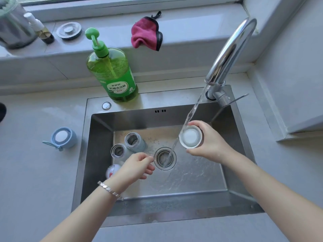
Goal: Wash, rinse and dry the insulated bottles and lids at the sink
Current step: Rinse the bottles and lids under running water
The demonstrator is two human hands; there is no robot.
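My right hand [208,142] grips a round white lid [190,136], open side up, under the running stream from the faucet [227,55]. Water spills off it toward the drain [165,158]. My left hand [138,167] hovers over the sink's left half with its fingers loosely curled; whether it holds anything is unclear. Two open insulated bottles [134,141] [119,151] stand at the left of the sink basin [201,180]. A white lid with a red mark [112,171] lies partly hidden under my left hand. A blue lid with a strap [62,137] rests on the counter to the left.
A green dish soap pump bottle [113,72] stands behind the sink. A pink cloth [146,34] hangs over the windowsill. A metal sink plug [69,30], a small dropper bottle [41,29] and a metal container [12,25] sit on the sill at left.
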